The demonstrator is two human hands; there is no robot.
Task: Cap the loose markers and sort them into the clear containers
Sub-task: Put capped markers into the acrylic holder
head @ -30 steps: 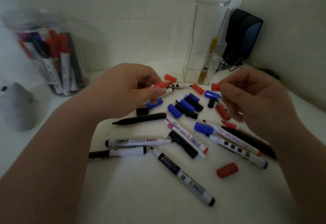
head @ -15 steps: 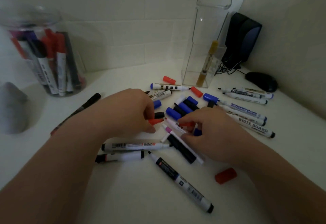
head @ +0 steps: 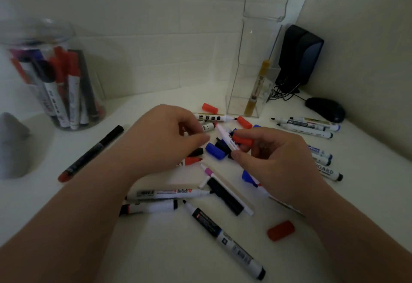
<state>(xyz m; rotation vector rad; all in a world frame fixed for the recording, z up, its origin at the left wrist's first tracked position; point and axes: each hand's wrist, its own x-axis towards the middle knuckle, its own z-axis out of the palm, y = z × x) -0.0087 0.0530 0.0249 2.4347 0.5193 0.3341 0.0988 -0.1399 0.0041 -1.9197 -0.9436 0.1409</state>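
Note:
My right hand grips a white uncapped marker, tip pointing up and left, with a red cap pinched beside its barrel. My left hand hovers just left of the marker tip with fingers curled; nothing shows in it. A red-capped marker lies below that hand. A round clear jar at the back left holds several capped markers. A tall clear container at the back holds one yellow marker.
Loose markers and caps lie scattered on the white table: a blue cap, red caps, a black marker, and a row of markers at right. A black mouse, a speaker and a grey object stand at the edges.
My right hand lifted a white marker and a red cap off the pile. My left hand let go of the red-capped marker and rose toward the right hand.

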